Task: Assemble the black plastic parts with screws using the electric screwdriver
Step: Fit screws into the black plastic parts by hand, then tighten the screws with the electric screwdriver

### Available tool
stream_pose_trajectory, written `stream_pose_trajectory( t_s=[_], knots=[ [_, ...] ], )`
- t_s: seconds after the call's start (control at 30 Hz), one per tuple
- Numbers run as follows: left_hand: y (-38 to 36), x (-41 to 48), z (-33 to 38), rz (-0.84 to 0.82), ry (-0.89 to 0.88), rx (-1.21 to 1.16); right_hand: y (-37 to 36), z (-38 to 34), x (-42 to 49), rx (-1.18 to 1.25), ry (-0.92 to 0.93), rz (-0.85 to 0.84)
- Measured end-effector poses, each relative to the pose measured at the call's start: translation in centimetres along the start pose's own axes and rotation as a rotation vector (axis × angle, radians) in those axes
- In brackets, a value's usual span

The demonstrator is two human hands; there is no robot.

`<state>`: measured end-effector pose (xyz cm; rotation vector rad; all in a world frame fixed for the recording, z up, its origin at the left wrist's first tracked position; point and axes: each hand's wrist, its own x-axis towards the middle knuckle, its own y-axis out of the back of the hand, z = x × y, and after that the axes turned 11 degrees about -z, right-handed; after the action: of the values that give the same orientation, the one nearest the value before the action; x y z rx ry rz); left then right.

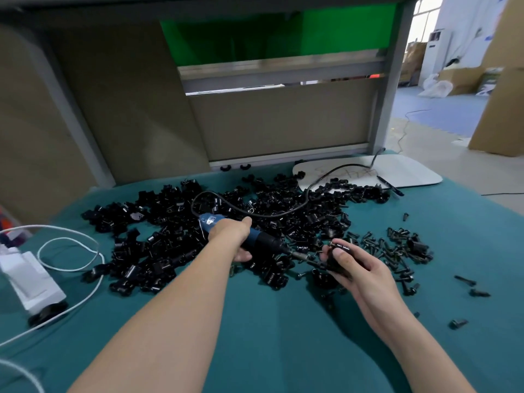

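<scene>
My left hand (234, 236) grips a blue and black electric screwdriver (261, 240) that lies nearly level, its metal bit pointing right. My right hand (360, 268) holds a black plastic part (337, 255) with the thumb over it, and the bit's tip meets that part at its left side. A large heap of black plastic parts (198, 222) spreads across the teal cloth behind and left of my hands. A scatter of black screws (397, 251) lies to the right of my right hand. The screwdriver's black cord (283, 212) loops back over the heap.
A white board (402, 168) with a pen lies at the back right. A white device (31, 282) with white cables sits at the left edge. A few loose screws (465, 280) lie at the far right. Brown partition panels stand behind the table.
</scene>
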<state>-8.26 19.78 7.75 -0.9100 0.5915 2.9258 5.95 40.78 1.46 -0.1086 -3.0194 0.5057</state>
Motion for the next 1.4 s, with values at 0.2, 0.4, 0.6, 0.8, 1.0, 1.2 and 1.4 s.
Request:
stream_pose_trajectory(
  t_s=[0.2, 0.4, 0.6, 0.8, 1.0, 1.2, 1.4],
  knots=[
    [-0.8, -0.6, 1.1, -0.201, -0.066, -0.208, 0.3, -0.3, 0.2, 0.202, -0.009, 0.033],
    [-0.5, -4.0, 2.3, -0.555, -0.574, -1.123, 0.8, -0.3, 0.5, 0.313, -0.010, 0.040],
    [-3.4, -3.4, 1.8, -0.401, -0.677, -1.370, 0.8, -0.2, 0.5, 0.237, 0.013, 0.036],
    [-4.6, -0.2, -1.1, -0.380, -0.519, -1.462, 0.5, -0.4, 0.5, 0.165, -0.012, 0.027],
    [-5.0, 0.6, -1.0, -0.377, -0.505, -1.445, 0.4, -0.4, 0.3, 0.119, -0.030, -0.001],
    [-5.2, 0.9, -1.2, -0.386, -0.494, -1.420, 0.5, -0.3, 0.3, 0.084, -0.013, -0.002],
    [-4.9, 1.0, -1.4, -0.403, -0.473, -1.396, 0.5, -0.1, 0.2, 0.063, -0.016, -0.035]
  ],
)
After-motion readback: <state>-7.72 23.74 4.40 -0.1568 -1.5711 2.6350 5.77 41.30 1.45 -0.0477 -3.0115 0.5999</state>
